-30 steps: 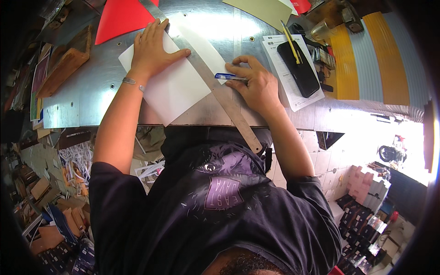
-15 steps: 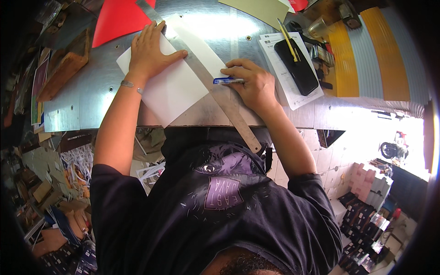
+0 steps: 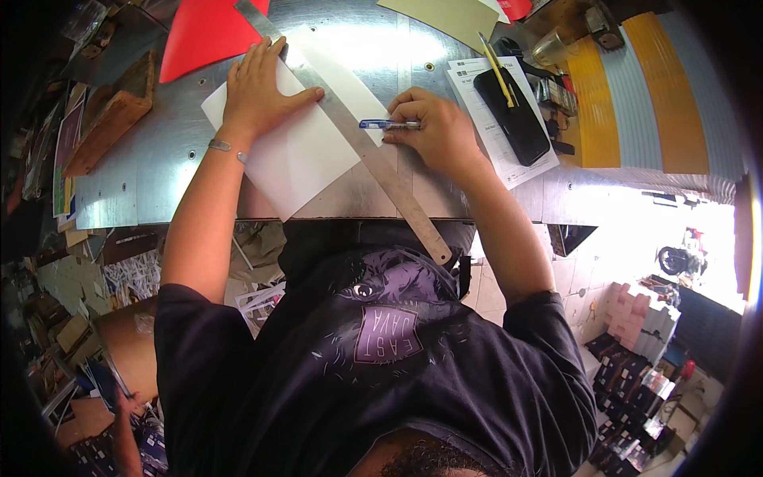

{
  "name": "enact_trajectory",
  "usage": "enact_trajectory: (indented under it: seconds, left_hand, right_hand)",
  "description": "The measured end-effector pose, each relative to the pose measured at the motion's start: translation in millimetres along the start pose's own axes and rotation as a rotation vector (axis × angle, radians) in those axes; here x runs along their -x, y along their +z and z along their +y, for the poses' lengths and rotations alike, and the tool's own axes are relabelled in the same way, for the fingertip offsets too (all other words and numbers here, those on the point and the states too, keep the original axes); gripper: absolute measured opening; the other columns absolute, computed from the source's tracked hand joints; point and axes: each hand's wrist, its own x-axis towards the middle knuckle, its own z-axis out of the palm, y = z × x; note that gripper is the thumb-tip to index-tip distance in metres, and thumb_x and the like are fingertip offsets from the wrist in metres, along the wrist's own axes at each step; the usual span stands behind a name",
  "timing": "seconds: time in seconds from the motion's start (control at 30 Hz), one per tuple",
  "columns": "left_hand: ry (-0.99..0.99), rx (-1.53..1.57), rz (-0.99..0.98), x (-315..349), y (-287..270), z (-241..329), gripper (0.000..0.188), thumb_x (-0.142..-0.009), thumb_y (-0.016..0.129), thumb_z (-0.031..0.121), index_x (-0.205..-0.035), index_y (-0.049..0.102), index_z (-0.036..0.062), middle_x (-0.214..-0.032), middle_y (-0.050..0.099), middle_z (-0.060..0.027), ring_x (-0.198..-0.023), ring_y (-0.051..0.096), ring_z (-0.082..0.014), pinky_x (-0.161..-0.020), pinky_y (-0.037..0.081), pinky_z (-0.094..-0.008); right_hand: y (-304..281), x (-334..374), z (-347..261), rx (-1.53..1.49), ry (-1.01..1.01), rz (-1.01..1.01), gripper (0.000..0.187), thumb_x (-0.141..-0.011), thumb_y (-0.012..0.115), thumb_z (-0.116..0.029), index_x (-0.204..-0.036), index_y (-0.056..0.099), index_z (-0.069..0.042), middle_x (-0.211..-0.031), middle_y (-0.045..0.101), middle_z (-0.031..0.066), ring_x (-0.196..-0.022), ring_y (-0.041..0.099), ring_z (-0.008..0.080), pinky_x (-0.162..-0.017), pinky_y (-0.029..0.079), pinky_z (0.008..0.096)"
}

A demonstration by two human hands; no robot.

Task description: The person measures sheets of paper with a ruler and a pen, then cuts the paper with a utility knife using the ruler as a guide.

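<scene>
My left hand lies flat with the thumb spread, its fingertips pressing near the edge of a long steel ruler. Beneath that hand and the ruler is white paper, set at a slant on the metal table; the ruler runs diagonally across it and past the table's front edge. Between thumb and fingers, my right hand grips a blue-capped pen held nearly level. The pen's blue end points left, over the paper's right part beside the ruler.
A black phone and a yellow cutter knife lie on printed sheets at right. Red card is at the far left, a wooden block nearer. Another person's hand holds a brown sheet at lower left.
My right hand has shifted slightly away from me, carrying the pen up and left. My left hand and the ruler stay put. Another person's hand and a brown sheet have appeared at lower left.
</scene>
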Motion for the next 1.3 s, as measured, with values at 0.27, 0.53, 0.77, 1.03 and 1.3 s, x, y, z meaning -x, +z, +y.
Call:
enact_trajectory:
  seconds: [0.27, 0.53, 0.77, 1.03, 1.3]
  left_hand:
    - [-0.015, 0.012, -0.016, 1, -1, 0, 0.123, -0.078, 0.077, 0.085, -0.171, 0.04, 0.0125, -0.178, 0.035, -0.0196, -0.168, 0.026, -0.035, -0.137, 0.015, -0.0526]
    - [0.009, 0.015, 0.013, 1, -5, 5, 0.115, -0.082, 0.082, 0.077, -0.169, 0.042, 0.0115, -0.177, 0.038, -0.0173, -0.166, 0.031, -0.0365, -0.134, 0.022, -0.0522]
    - [0.015, 0.017, 0.02, 6, -3, 1, 0.122, -0.079, 0.077, 0.084, -0.169, 0.041, 0.0089, -0.174, 0.04, -0.0232, -0.166, 0.029, -0.0375, -0.134, 0.019, -0.0539]
    - [-0.002, 0.076, 0.033, 3, -12, 13, 0.114, -0.078, 0.083, 0.076, -0.161, 0.052, 0.0045, -0.17, 0.04, -0.027, -0.16, 0.036, -0.042, -0.131, 0.024, -0.0572]
    - [-0.062, 0.18, 0.01, 5, -8, 5, 0.108, -0.077, 0.085, 0.07, -0.153, 0.057, -0.0018, -0.171, 0.037, -0.0289, -0.161, 0.033, -0.0433, -0.132, 0.022, -0.0578]
  right_hand:
    - [-12, -15, -13, 0.012, 0.087, -0.126, 0.023, -0.079, 0.092, -0.019, -0.09, 0.076, -0.007, -0.101, 0.074, 0.0054, -0.096, 0.073, 0.0292, -0.086, 0.054, 0.039]
    - [-17, -32, -21, 0.137, 0.125, -0.273, 0.032, -0.073, 0.092, -0.025, -0.091, 0.073, -0.007, -0.097, 0.074, 0.0105, -0.093, 0.072, 0.0308, -0.082, 0.054, 0.0419]
    - [-17, -42, -22, 0.128, 0.069, -0.316, 0.034, -0.07, 0.091, -0.024, -0.093, 0.074, -0.005, -0.089, 0.074, 0.012, -0.085, 0.072, 0.0293, -0.077, 0.055, 0.0426]
    - [-7, -123, 2, -0.255, 0.111, -0.02, 0.04, -0.082, 0.091, -0.033, -0.112, 0.083, -0.007, -0.089, 0.078, 0.01, -0.082, 0.073, 0.0238, -0.078, 0.057, 0.0376]
    - [41, -201, -40, 0.132, -0.013, -0.073, 0.051, -0.087, 0.088, -0.033, -0.136, 0.081, -0.019, -0.117, 0.078, 0.0126, -0.111, 0.075, 0.0345, -0.1, 0.059, 0.0449]
